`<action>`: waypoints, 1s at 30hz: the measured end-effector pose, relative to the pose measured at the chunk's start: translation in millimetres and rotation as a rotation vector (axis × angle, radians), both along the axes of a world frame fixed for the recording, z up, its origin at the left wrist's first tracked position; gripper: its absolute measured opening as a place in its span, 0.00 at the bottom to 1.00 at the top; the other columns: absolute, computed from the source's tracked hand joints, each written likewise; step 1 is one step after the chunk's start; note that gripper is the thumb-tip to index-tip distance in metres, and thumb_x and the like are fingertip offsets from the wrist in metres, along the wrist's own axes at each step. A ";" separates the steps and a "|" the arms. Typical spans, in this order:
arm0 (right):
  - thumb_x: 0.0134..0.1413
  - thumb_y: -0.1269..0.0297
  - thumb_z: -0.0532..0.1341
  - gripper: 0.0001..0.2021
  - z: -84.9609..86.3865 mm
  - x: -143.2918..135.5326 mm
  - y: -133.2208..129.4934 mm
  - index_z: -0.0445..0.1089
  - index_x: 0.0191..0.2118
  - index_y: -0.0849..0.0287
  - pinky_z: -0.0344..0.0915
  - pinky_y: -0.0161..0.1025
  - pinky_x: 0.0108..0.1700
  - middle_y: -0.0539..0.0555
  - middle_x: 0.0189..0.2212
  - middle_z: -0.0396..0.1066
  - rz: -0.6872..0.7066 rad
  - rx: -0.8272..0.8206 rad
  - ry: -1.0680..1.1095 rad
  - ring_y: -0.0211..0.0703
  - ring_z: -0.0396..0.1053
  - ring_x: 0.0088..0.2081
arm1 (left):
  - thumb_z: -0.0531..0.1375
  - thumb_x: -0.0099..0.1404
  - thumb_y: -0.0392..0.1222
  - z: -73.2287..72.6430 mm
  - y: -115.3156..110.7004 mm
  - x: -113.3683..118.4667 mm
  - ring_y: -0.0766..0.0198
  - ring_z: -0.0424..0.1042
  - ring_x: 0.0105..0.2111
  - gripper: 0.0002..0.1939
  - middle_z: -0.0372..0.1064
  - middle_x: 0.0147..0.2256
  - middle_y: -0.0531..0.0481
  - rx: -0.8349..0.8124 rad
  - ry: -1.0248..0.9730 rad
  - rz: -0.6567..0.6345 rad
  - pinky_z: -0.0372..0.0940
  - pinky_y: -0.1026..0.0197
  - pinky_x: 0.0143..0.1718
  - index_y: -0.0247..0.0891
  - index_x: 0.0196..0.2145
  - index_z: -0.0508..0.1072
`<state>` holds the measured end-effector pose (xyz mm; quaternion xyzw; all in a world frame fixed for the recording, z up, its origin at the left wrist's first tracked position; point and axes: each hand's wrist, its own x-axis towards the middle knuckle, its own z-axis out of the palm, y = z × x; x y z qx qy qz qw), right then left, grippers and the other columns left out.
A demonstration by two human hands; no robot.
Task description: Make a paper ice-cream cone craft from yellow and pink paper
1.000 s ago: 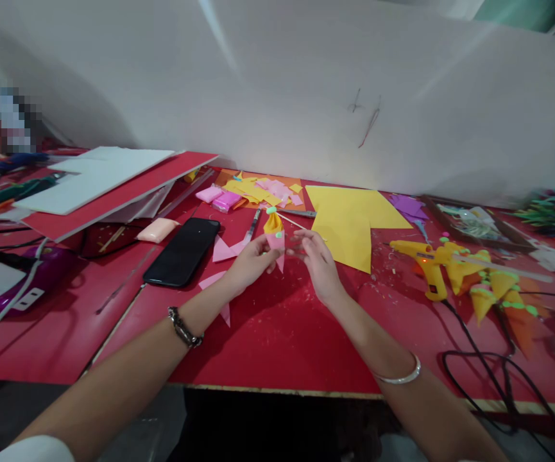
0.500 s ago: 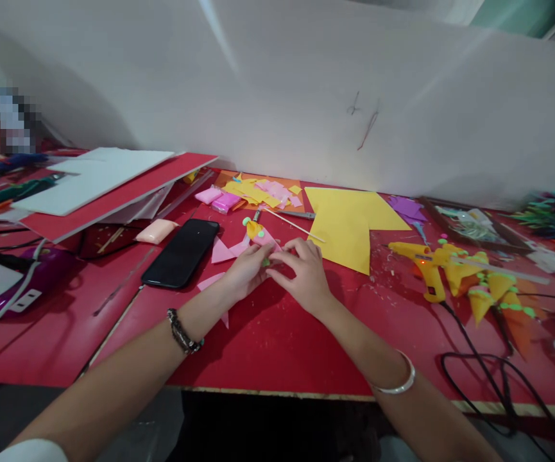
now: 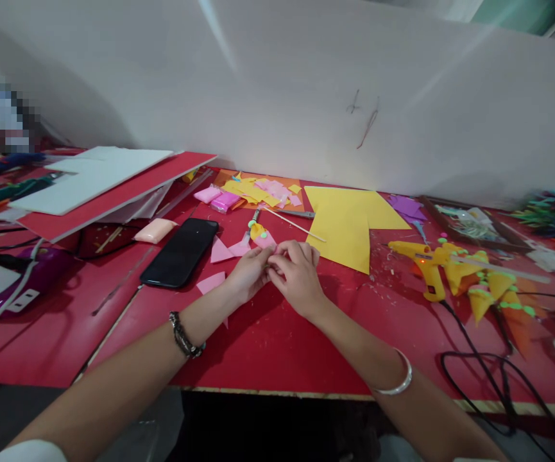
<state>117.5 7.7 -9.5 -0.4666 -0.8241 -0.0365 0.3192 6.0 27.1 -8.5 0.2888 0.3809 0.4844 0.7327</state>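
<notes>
Over the red table, my left hand (image 3: pixel 251 273) is closed around a small pink paper piece (image 3: pixel 264 240) with yellow at its far end and light green dots on it. My right hand (image 3: pixel 298 276) meets it from the right, thumb and fingertips pinched at the near end of the same piece. The fingers hide most of that end. Pink paper scraps (image 3: pixel 224 251) lie just beyond my left wrist. A thin white stick (image 3: pixel 294 224) and a large sheet of yellow paper (image 3: pixel 339 224) lie behind my hands.
A black phone (image 3: pixel 179 253) lies to the left, near stacked boards (image 3: pixel 99 176). On the right are a yellow glue gun (image 3: pixel 426 266) with a trailing cable, yellow paper cones (image 3: pixel 482 298) and a brown tray (image 3: pixel 474 224). Paper scraps (image 3: pixel 258 192) cover the back.
My right hand has moved in to the left, its fingers closing on the near end of the pink paper piece. The piece has shifted slightly in my left hand.
</notes>
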 end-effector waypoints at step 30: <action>0.38 0.68 0.64 0.07 -0.5 12.8 20.6 0.66 0.27 0.57 0.65 0.35 0.40 0.47 0.27 0.70 0.265 -0.749 1.483 0.32 0.68 0.29 | 0.53 0.58 0.40 -2.9 4.6 -4.7 0.76 0.55 0.14 0.06 0.60 0.19 0.57 0.338 0.418 -0.045 0.52 0.71 0.15 0.36 0.27 0.62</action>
